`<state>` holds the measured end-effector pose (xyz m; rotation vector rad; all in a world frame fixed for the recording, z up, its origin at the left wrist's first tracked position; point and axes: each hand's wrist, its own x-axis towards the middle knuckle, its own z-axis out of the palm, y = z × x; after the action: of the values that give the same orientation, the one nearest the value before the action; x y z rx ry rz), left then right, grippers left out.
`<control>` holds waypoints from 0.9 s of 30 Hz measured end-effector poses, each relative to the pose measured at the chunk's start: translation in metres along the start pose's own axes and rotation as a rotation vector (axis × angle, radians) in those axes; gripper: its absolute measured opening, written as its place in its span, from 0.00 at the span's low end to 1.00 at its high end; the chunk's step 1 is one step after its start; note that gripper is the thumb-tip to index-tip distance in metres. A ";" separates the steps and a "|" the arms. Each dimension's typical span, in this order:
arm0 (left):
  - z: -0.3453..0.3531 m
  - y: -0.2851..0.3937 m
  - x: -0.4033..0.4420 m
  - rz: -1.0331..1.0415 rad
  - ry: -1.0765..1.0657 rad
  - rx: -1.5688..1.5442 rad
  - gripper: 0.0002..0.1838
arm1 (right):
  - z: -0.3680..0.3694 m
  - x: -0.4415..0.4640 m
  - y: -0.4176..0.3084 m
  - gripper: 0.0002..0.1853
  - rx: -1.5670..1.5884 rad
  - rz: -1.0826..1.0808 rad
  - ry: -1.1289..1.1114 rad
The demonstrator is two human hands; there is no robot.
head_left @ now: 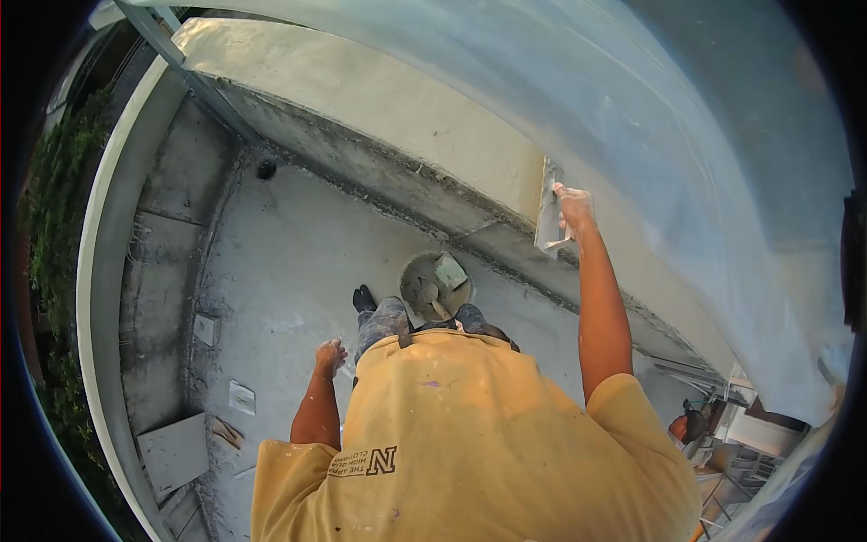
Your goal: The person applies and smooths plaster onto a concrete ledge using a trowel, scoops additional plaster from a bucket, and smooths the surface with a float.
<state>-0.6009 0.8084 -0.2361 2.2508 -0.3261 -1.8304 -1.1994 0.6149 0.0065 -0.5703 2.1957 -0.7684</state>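
Grey mud-like paste is smeared on the flat trowel that I see through the head camera. The right hand is wrapped around its handle, with white smudges on the skin. The trowel lies along the bottom edge of the pale band on the wall. The left hand hangs low beside the body, its fingers bent in; I can't tell if they are all the way closed.

A round bucket stands on the floor by the person's legs, near the foot of that wall. I can see grey mix and a pale flat piece in it. By the left edge of the floor there are two small squares, one farther off and one closer. A big board leans there too. Cloudy plastic hangs at the top right.
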 end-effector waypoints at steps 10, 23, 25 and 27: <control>-0.040 0.084 -0.016 0.252 -0.076 -0.130 0.20 | 0.125 -0.015 -0.108 0.23 -0.709 -0.588 0.080; -0.100 0.137 0.045 0.168 -0.120 0.185 0.21 | 0.180 -0.021 -0.107 0.14 -0.605 -0.433 0.436; -0.087 0.166 0.031 0.279 -0.110 0.106 0.23 | 0.160 -0.028 -0.096 0.13 -0.620 -0.421 0.460; -0.068 0.191 0.012 0.365 -0.108 0.042 0.24 | 0.128 -0.052 -0.087 0.13 -0.630 -0.428 0.468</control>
<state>-0.5381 0.6257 -0.1750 1.9600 -0.7463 -1.7623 -1.0559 0.5385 0.0192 -1.3141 2.8083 -0.4219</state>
